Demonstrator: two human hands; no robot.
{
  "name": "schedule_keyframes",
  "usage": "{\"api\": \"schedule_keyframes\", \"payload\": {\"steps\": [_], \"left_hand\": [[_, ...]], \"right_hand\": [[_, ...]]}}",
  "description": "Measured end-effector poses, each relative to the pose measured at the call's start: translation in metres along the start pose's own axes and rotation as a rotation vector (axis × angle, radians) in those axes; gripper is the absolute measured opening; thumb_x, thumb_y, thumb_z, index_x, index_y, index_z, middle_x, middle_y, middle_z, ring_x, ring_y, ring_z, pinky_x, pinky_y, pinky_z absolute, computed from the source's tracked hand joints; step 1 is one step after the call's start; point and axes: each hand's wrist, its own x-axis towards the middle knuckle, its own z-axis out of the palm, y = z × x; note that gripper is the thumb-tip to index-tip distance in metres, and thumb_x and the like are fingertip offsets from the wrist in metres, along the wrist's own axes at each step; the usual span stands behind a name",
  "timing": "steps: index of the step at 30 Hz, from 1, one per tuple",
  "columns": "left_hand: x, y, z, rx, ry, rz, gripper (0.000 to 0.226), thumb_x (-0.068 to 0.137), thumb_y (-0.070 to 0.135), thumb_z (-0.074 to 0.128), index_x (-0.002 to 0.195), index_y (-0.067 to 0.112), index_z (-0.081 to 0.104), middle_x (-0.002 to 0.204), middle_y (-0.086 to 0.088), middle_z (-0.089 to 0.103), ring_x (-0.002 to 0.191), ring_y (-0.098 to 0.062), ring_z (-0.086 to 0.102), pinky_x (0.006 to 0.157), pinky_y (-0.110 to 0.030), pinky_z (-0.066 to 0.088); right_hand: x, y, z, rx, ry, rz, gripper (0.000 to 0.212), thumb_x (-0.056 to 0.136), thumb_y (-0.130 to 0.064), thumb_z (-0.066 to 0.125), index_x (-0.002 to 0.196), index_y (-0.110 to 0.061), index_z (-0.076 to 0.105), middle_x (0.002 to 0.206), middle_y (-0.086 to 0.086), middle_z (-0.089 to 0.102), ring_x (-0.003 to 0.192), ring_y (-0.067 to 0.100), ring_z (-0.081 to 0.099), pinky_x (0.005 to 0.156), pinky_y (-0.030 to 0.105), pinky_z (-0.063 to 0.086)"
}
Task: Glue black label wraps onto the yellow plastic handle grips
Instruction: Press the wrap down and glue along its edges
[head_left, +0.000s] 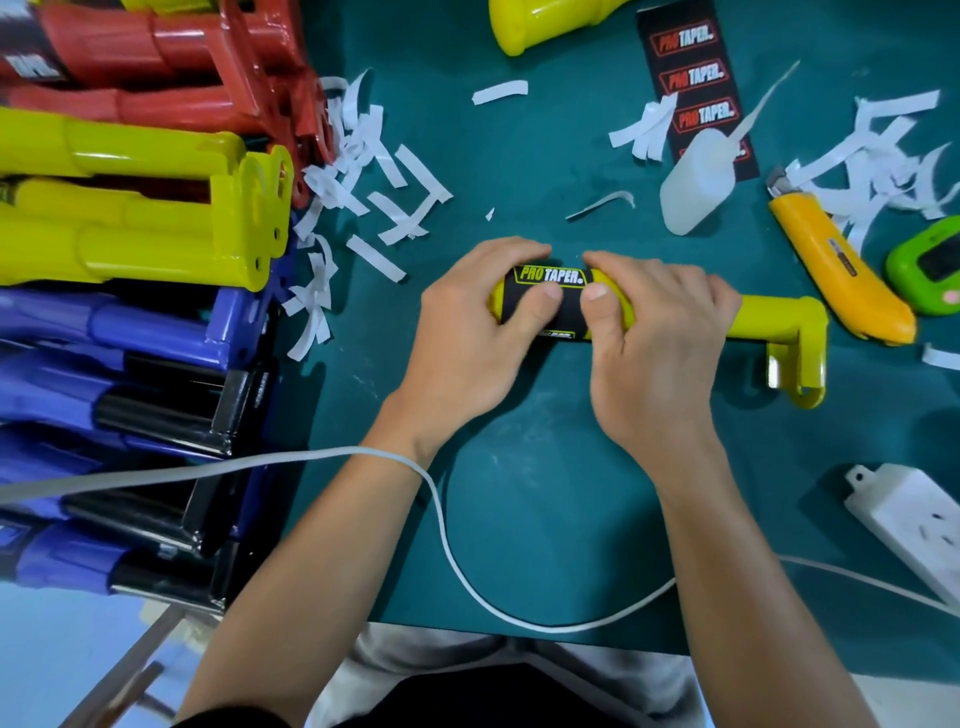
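A yellow plastic handle grip (774, 317) lies sideways on the green table mat (545, 493), its bracket end to the right. A black label wrap (563, 291) printed "PRO TAPER" sits around its thick left part. My left hand (467, 338) curls round the grip's left end, thumb pressing the label. My right hand (660, 343) curls round the grip just right of it, thumb on the label too. A sheet of black labels with red print (691, 78) lies at the back, with a white glue bottle (698, 182) lying on its lower end.
Stacks of red (156, 57), yellow (130, 208) and blue (104, 364) grips fill the left side. White paper strips (363, 171) litter the mat. A yellow utility knife (831, 260), a green device (930, 265), a white power strip (914, 514) and its cable (447, 545) lie around.
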Motion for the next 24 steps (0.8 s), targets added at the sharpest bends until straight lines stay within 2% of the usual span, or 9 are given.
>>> {"api": "schedule_keyframes", "payload": {"steps": [2, 5, 7, 9, 11, 14, 17, 20, 24], "left_hand": [[0.000, 0.003, 0.004, 0.014, -0.012, -0.008, 0.035, 0.090, 0.033, 0.073, 0.121, 0.016, 0.072, 0.118, 0.008, 0.070, 0.110, 0.002, 0.061, 0.097, -0.013, 0.042], [0.000, 0.001, 0.001, -0.046, -0.007, 0.026, 0.022, 0.099, 0.020, 0.068, 0.119, 0.011, 0.073, 0.115, 0.004, 0.070, 0.108, -0.002, 0.063, 0.095, -0.014, 0.043], [-0.003, -0.001, -0.002, -0.069, 0.021, 0.058, 0.022, 0.107, 0.014, 0.056, 0.120, 0.008, 0.073, 0.116, 0.002, 0.072, 0.111, -0.005, 0.065, 0.096, -0.018, 0.045], [-0.003, -0.003, -0.002, -0.081, 0.026, 0.041, 0.026, 0.109, 0.013, 0.051, 0.122, 0.008, 0.073, 0.120, 0.001, 0.072, 0.115, -0.007, 0.065, 0.099, -0.021, 0.047], [-0.002, -0.004, -0.001, -0.085, -0.002, 0.023, 0.027, 0.110, 0.015, 0.051, 0.126, 0.008, 0.071, 0.124, -0.001, 0.071, 0.118, -0.010, 0.065, 0.101, -0.025, 0.048], [0.001, -0.007, -0.004, -0.085, -0.034, 0.037, 0.029, 0.110, 0.018, 0.050, 0.126, 0.008, 0.071, 0.124, -0.001, 0.071, 0.119, -0.013, 0.064, 0.102, -0.027, 0.048], [0.002, -0.008, -0.005, -0.063, -0.081, 0.047, 0.025, 0.105, 0.020, 0.060, 0.124, 0.010, 0.071, 0.125, 0.000, 0.069, 0.120, -0.012, 0.063, 0.104, -0.026, 0.046], [0.000, -0.005, -0.006, -0.062, -0.096, 0.030, 0.032, 0.091, 0.019, 0.078, 0.122, 0.015, 0.072, 0.126, 0.001, 0.068, 0.119, -0.007, 0.060, 0.104, -0.018, 0.041], [0.000, -0.001, -0.007, -0.043, -0.108, 0.050, 0.050, 0.074, 0.020, 0.091, 0.121, 0.019, 0.075, 0.123, 0.006, 0.066, 0.118, -0.005, 0.060, 0.104, -0.018, 0.042]], "right_hand": [[-0.001, 0.000, 0.001, -0.009, 0.014, -0.009, 0.036, 0.107, -0.031, 0.045, 0.123, -0.016, 0.073, 0.110, -0.003, 0.074, 0.102, 0.028, 0.060, 0.099, 0.044, 0.031], [-0.002, 0.002, 0.002, -0.008, 0.024, -0.012, 0.038, 0.108, -0.034, 0.043, 0.120, -0.015, 0.073, 0.108, -0.003, 0.074, 0.101, 0.029, 0.059, 0.099, 0.044, 0.031], [-0.002, 0.001, 0.004, -0.026, 0.023, 0.003, 0.045, 0.106, -0.049, 0.043, 0.116, -0.016, 0.073, 0.103, -0.003, 0.073, 0.099, 0.029, 0.058, 0.099, 0.044, 0.032], [-0.002, -0.003, 0.007, -0.113, 0.024, 0.035, 0.062, 0.098, -0.071, 0.042, 0.110, -0.017, 0.071, 0.095, -0.003, 0.069, 0.094, 0.028, 0.057, 0.097, 0.045, 0.033], [0.000, -0.003, 0.009, -0.182, 0.032, 0.035, 0.066, 0.093, -0.077, 0.048, 0.107, -0.016, 0.069, 0.091, -0.001, 0.066, 0.090, 0.029, 0.055, 0.094, 0.045, 0.034], [0.000, 0.003, 0.005, -0.106, 0.020, -0.031, 0.045, 0.103, -0.052, 0.050, 0.115, -0.015, 0.071, 0.099, 0.001, 0.070, 0.094, 0.031, 0.056, 0.095, 0.045, 0.033], [-0.002, 0.007, 0.003, -0.015, 0.023, -0.051, 0.037, 0.109, -0.033, 0.045, 0.128, -0.015, 0.071, 0.109, 0.002, 0.073, 0.098, 0.029, 0.057, 0.097, 0.044, 0.032], [-0.003, 0.006, 0.002, -0.001, 0.025, -0.059, 0.035, 0.110, -0.025, 0.045, 0.130, -0.013, 0.070, 0.113, 0.002, 0.073, 0.100, 0.029, 0.058, 0.097, 0.044, 0.032], [-0.005, 0.008, 0.003, -0.017, 0.020, -0.079, 0.035, 0.110, -0.028, 0.043, 0.127, -0.013, 0.071, 0.112, 0.000, 0.073, 0.101, 0.029, 0.058, 0.096, 0.042, 0.031]]}}
